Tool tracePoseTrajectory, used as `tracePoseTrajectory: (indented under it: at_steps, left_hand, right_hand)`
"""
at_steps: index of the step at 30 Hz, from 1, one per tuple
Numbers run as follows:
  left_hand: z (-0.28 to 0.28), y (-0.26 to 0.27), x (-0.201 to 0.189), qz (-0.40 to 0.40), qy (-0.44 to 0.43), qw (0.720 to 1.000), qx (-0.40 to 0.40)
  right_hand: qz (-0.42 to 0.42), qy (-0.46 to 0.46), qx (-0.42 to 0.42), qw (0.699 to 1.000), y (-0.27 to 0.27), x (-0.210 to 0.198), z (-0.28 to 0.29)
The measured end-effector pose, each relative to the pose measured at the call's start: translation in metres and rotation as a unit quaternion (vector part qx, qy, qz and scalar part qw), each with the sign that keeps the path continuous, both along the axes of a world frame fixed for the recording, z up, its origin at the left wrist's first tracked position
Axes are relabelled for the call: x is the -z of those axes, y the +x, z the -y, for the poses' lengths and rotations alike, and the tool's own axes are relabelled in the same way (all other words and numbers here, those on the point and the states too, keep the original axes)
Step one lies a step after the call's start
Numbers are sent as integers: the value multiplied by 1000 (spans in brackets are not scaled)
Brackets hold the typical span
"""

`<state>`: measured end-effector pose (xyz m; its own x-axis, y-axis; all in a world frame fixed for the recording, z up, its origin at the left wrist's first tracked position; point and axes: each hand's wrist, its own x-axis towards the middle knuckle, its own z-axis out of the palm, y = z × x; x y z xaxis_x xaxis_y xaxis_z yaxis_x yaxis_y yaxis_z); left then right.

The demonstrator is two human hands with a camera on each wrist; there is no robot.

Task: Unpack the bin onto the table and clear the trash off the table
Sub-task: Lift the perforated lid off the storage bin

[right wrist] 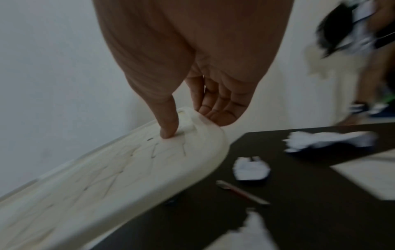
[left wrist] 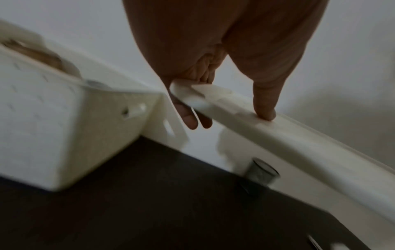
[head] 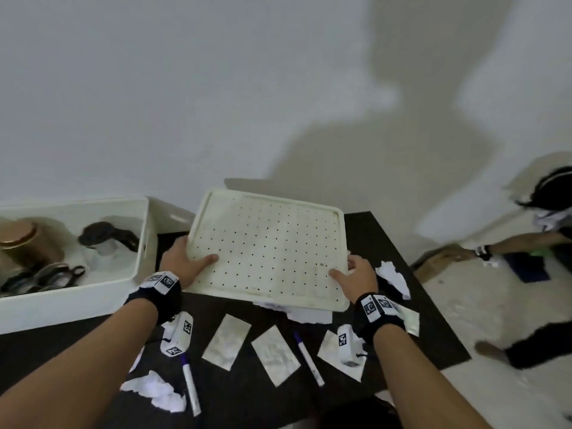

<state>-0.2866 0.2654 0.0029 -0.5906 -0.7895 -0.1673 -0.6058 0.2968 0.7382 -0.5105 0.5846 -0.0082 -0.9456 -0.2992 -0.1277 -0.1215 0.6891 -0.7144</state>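
I hold a cream perforated lid tilted above the dark table. My left hand grips its left edge, thumb on top and fingers underneath. My right hand grips the right near corner the same way, thumb pressed on the top face. The white bin stands at the left, holding a copper jar, a dark-lidded cup and metal utensils. Crumpled paper, flat wrappers and pens lie on the table below the lid.
A white wall stands right behind the table. A small dark cylinder stands on the table under the lid's far side. Another person crouches on the pale floor at the right, reaching toward a cardboard piece. More crumpled paper lies near the front edge.
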Motion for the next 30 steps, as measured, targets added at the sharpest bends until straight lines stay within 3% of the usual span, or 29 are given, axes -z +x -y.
tracePoseTrajectory:
  at_steps: [5,10,19,23,26,30]
  left_hand:
    - [-116,-60,61,66,61,993,79]
    - [-175,-76,108,136,47,979,147]
    - [-168,-74,190,181,68,970,150]
    - [-163,-64,206,195,68,962,180]
    - [-160,-61,206,175,81,961,196]
    - [-166,-64,161,138,109,965,196]
  right_hand:
    - [58,76,67,993,-24,41,-145]
    - [114,105,98,983,-22,90,-221]
    - [123,99,93,983,-24,133,-233]
    - [135,109,95,980,-22,142,-232]
    - [145,103,104,978,-19,142,-232]
    - [130,88,117,981,-16,134,-222]
